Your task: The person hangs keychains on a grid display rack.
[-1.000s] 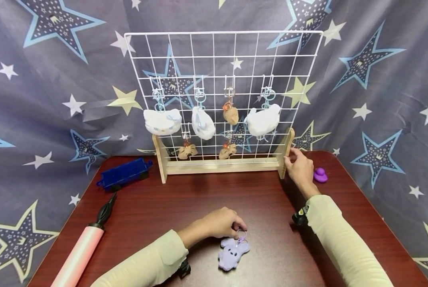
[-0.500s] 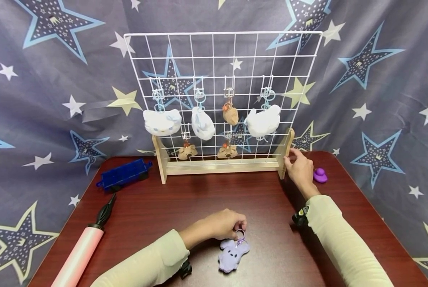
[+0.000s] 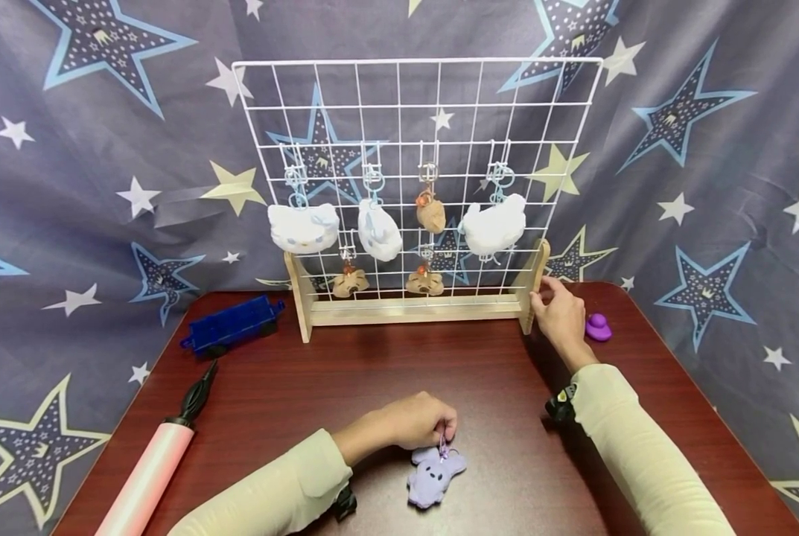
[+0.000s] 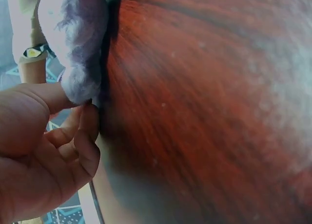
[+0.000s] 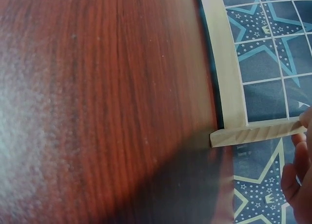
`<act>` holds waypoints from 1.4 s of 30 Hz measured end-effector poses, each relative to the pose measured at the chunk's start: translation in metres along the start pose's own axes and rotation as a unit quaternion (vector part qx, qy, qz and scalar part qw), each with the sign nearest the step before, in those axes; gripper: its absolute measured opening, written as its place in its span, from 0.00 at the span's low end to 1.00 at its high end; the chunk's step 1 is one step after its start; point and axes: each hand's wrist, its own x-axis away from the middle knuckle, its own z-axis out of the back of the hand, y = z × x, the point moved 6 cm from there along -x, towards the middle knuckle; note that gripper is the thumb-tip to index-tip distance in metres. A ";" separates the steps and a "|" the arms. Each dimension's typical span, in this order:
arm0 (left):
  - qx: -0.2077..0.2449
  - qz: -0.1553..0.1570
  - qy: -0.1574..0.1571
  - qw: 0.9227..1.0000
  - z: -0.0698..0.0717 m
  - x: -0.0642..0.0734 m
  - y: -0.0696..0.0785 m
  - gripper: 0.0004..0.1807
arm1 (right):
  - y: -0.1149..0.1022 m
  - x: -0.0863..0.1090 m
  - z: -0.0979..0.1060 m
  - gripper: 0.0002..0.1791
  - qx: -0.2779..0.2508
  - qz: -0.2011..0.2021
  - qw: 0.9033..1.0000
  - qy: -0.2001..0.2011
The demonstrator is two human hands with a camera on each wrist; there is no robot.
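Note:
A lavender plush keychain [image 3: 431, 478] lies face up on the table's front half. My left hand [image 3: 415, 423] pinches its purple ring, which the fingers mostly cover. Close up in the left wrist view, the fuzzy plush [image 4: 75, 34] sits just beyond the thumb. My right hand [image 3: 560, 316] grips the right wooden side of a white wire grid rack [image 3: 399, 119]; its fingers [image 5: 290, 180] show at the right wrist view's edge. On the rack's hooks hang white plush keychains [image 3: 304, 228] and smaller brown ones [image 3: 425, 283].
A blue toy wagon [image 3: 233, 324] stands at the table's back left. Along the left edge lies a pink hand pump [image 3: 151, 473] with a black nozzle. Right of my right hand is a purple rubber duck [image 3: 598, 327]. A star-patterned cloth [image 3: 674, 119] hangs behind.
My left fingers have closed further over the purple ring, which stood in plain view before. The plush has barely moved. My right hand stays on the rack; some hanging keychains sway slightly.

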 end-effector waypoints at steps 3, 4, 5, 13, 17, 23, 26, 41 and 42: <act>-0.008 -0.002 -0.004 1.000 0.001 0.000 0.000 0.09 | -0.001 0.000 0.000 0.19 -0.001 0.001 1.000 0.000; -0.010 0.000 -0.004 1.000 0.002 0.000 0.000 0.08 | -0.001 -0.001 0.001 0.19 -0.001 0.001 1.000 0.000; -0.013 0.003 -0.005 1.000 0.003 0.000 -0.001 0.08 | -0.001 -0.001 0.001 0.19 -0.001 0.001 1.000 0.000; 0.008 0.016 -0.002 1.000 0.015 -0.001 -0.002 0.05 | -0.001 -0.003 0.001 0.19 0.001 -0.001 1.000 -0.001; 0.035 0.018 0.000 0.999 0.020 -0.001 -0.002 0.08 | 0.000 -0.003 0.001 0.19 0.002 -0.003 1.000 -0.001; 0.029 0.028 -0.013 0.999 0.024 0.000 -0.004 0.14 | 0.001 -0.002 0.000 0.19 0.003 -0.004 1.000 -0.002; 0.022 0.030 -0.011 0.999 0.025 0.001 -0.005 0.14 | 0.001 -0.002 0.001 0.19 0.005 -0.004 1.000 -0.002; 0.003 -0.017 0.082 0.996 0.052 -0.001 -0.001 0.04 | 0.001 0.000 0.000 0.19 0.001 -0.003 1.000 -0.002; 0.001 -0.018 0.086 0.996 0.053 -0.001 -0.001 0.04 | 0.001 0.000 0.000 0.19 0.001 -0.003 1.000 -0.001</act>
